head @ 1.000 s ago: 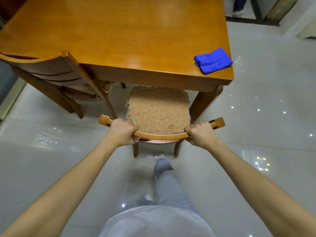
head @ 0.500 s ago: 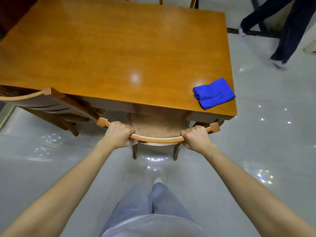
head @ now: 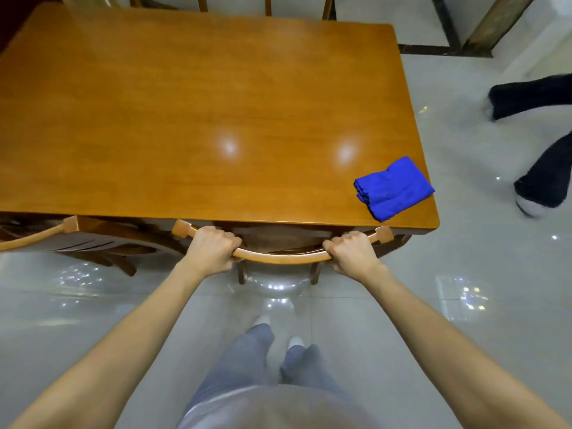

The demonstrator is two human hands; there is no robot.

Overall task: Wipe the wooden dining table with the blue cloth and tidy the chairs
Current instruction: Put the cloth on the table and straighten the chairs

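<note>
Two legs in grey trousers (head: 247, 360) stand on the pale tiled floor (head: 77, 320) on the near side of the table (head: 201, 103). Both bare arms reach forward toward its near edge. The left hand (head: 210, 252) and the right hand (head: 351, 253) each grip the curved top rail of a chair (head: 278, 259), fingers wrapped tightly over the rail, one hand near each end. This chair is tucked under the table, its rail just beside the near edge and its seat hidden below the top. A second chair (head: 71, 230) is pushed under the same edge, further toward the table's left end. The cloth (head: 394, 188), blue and folded, lies on the table at its near right corner, apart from both hands. Chair backs (head: 266, 4) show beyond the table's far edge. Off the table's right side, another person's dark-trousered legs (head: 544, 178) cross the floor, blurred.
</note>
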